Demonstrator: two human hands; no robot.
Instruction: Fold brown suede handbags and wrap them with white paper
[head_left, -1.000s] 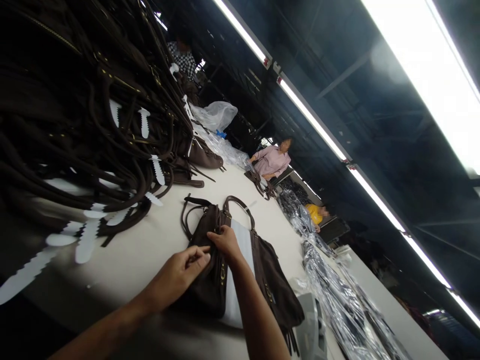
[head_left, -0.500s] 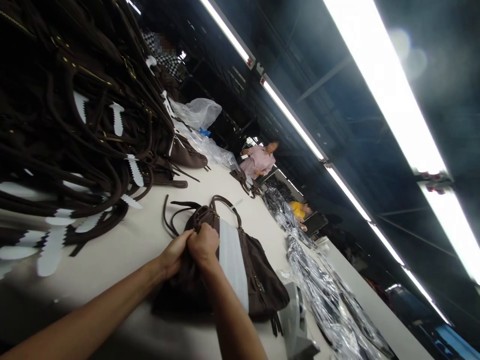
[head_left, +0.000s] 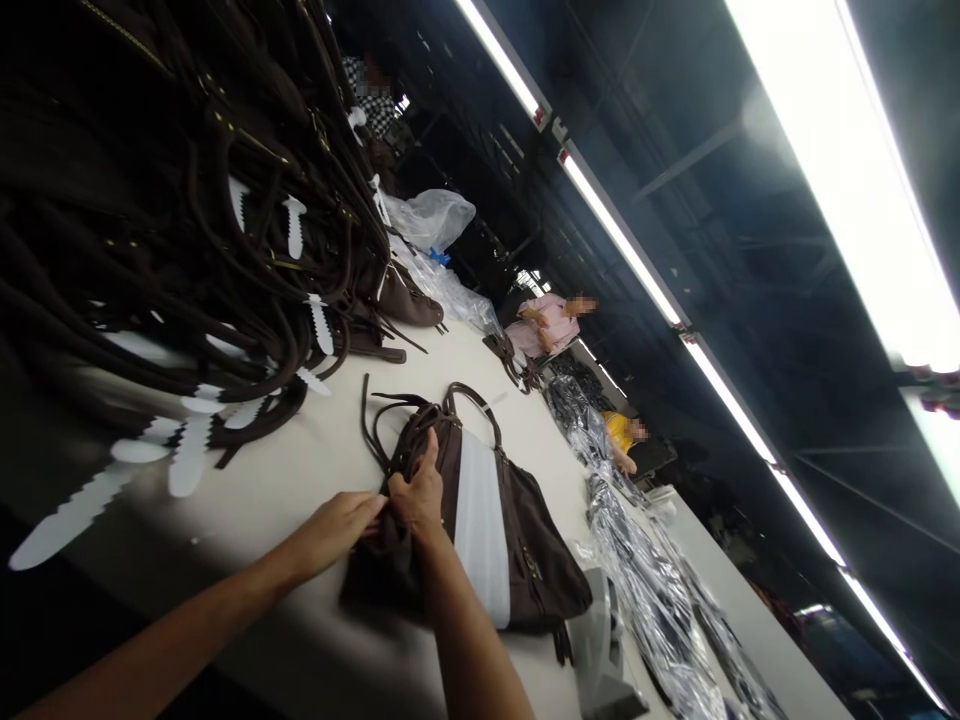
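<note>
A dark brown handbag (head_left: 544, 540) lies on the pale table, a white band of wrapping (head_left: 480, 530) around its middle and its looped handle (head_left: 480, 400) pointing away from me. At its left end my left hand (head_left: 345, 530) is closed, fingertips pinching the bag's side edge. My right hand (head_left: 420, 495) is right beside it, thumb and curled fingers closed on the same end, with the index finger stretched upward along the bag. Thin dark straps (head_left: 371, 420) stick out behind the hands. What exactly the fingertips pinch is partly hidden.
A tall pile of brown bags (head_left: 187, 230) with white serrated strips (head_left: 191, 450) on their straps fills the left. A grey device (head_left: 600, 650) stands at the bag's right end. Plastic-wrapped goods (head_left: 645, 580) line the right side. Two people (head_left: 544, 320) are farther back.
My hands have moved down slightly along the bag's left end. The right index finger is now raised, and the left hand sits a little farther from the right. The whole view has shifted.
</note>
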